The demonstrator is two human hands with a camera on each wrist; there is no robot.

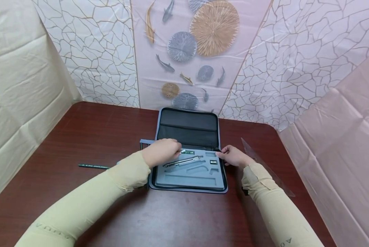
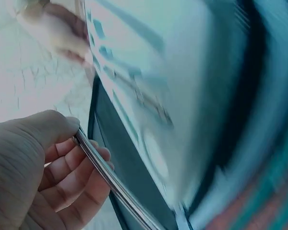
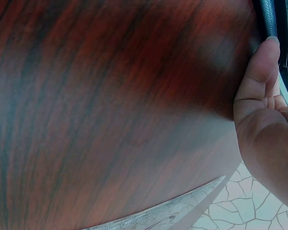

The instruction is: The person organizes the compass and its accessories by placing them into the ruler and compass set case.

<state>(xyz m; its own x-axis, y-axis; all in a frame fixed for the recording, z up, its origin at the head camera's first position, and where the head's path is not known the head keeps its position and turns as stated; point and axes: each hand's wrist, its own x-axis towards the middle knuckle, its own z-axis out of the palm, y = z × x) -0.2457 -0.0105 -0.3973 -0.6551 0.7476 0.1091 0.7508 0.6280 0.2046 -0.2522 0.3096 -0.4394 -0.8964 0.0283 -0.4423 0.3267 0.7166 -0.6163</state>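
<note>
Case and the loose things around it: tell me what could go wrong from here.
The left hand might let the slim metal piece it pinches slip. The left sleeve, close beside the pencil, could knock it. The right sleeve, close to the clear triangle, might drag it.

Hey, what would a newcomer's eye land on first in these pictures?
Probably the open case on the table, its pale tray holding a compass, the left hand over the tray and the right hand at the case's right edge. In the left wrist view, the left hand pinches a slim silvery tool. Behind, a big golden disc decorates the backdrop.
</note>
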